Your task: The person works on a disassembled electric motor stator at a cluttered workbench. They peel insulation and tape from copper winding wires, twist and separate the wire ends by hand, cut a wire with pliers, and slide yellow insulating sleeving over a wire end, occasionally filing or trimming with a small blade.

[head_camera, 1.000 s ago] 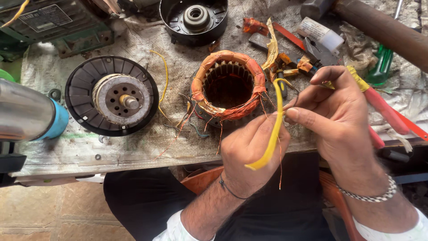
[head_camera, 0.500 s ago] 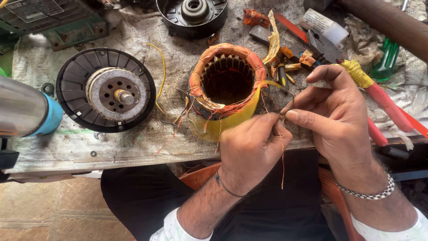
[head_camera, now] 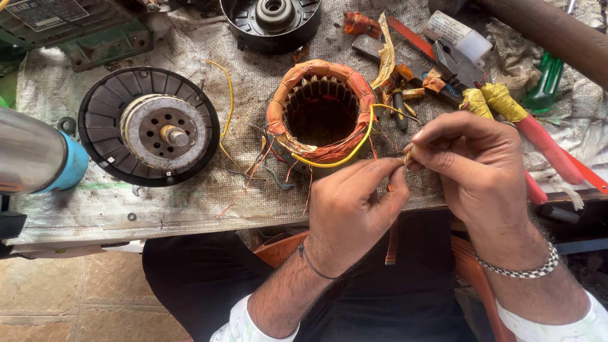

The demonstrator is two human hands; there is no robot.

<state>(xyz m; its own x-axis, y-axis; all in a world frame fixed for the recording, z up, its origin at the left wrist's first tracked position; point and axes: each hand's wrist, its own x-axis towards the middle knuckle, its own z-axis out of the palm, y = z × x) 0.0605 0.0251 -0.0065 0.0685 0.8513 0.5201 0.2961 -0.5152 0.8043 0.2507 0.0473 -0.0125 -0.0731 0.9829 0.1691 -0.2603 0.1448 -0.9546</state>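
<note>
Yellow sleeved wire, curved from copper-wound stator, end pinched by both hands' fingers

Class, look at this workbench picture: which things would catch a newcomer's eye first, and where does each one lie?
The orange-wrapped motor stator stands at the bench's centre, with a yellow sleeved wire curving from it toward the person. Just in front, the left hand and right hand meet, pinching thin wires between their fingertips. To the left lies a dark round rotor disc with a shaft at its middle.
</note>
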